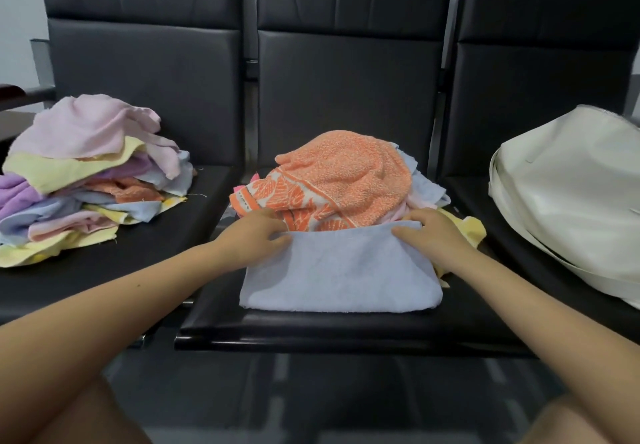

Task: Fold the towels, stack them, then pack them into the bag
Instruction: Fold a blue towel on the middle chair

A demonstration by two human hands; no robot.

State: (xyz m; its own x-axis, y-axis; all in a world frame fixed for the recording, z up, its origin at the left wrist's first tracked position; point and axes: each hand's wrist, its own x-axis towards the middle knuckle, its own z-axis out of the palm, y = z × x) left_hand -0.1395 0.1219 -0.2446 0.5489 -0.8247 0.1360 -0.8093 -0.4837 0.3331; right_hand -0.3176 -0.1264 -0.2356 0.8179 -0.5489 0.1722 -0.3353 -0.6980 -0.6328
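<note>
Two Hands on a Half-Folded Blue Towel

Both of my hands sit at the far edge of the light blue towel (341,272), which lies doubled over on the front of the middle seat (346,327). My left hand (258,234) has its fingers curled over the towel's left corner, pinching the cloth; my right hand (427,234) holds the right corner the same way. Each grip is closed on fabric, not merely resting flat.

Just behind the towel, touching it, a loose heap topped by an orange patterned towel (341,185) waits unfolded. On the left seat lies a second, rumpled pile of pastel towels (86,173). The white bag (575,197) slumps on the right seat, well apart from my hands.

I judge this to be the folding step, early in the task: I see no neat stack, and nothing visibly packed. Next I would bring the two held corners evenly toward me or across, keeping the edges matched so the layers do not skew.
</note>
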